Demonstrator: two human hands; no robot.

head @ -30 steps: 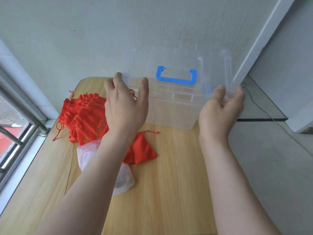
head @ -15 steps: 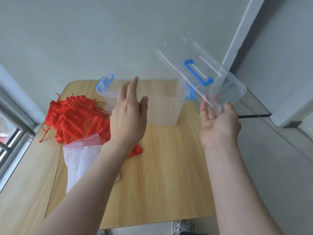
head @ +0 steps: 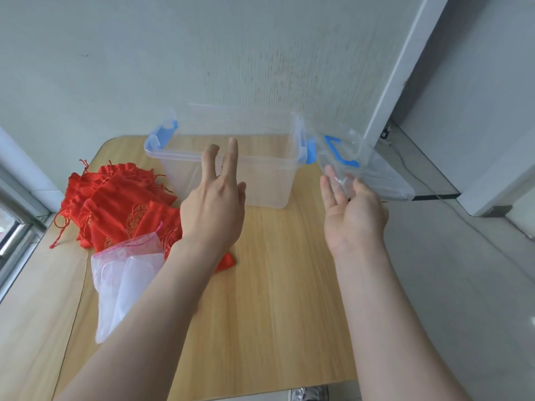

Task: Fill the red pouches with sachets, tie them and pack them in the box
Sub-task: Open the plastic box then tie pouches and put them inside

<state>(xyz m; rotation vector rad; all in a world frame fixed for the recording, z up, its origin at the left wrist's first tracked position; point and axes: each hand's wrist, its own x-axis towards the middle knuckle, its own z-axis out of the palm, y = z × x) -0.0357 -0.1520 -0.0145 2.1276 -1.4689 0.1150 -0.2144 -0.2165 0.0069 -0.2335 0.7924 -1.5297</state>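
Note:
A clear plastic box (head: 269, 183) with blue side latches stands open at the back of the wooden table (head: 275, 299). Its clear lid (head: 382, 180) with a blue handle hangs tilted beyond the table's right edge, right at the fingertips of my right hand (head: 351, 209). That hand is palm up with its fingers spread; I cannot tell whether it touches the lid. My left hand (head: 215, 204) hovers open in front of the box. A heap of red drawstring pouches (head: 115, 204) lies at the left, with a white mesh bag of sachets (head: 121, 279) in front of it.
A grey wall rises just behind the table. A window frame (head: 17, 227) runs along the left side. Grey floor (head: 463, 285) and a white door frame (head: 399, 70) lie to the right, with a cable on the floor.
The lid came off the box and swung to the right, then dropped lower beside it. My right hand's grip on it opened. My left hand left the lid and hovers before the box.

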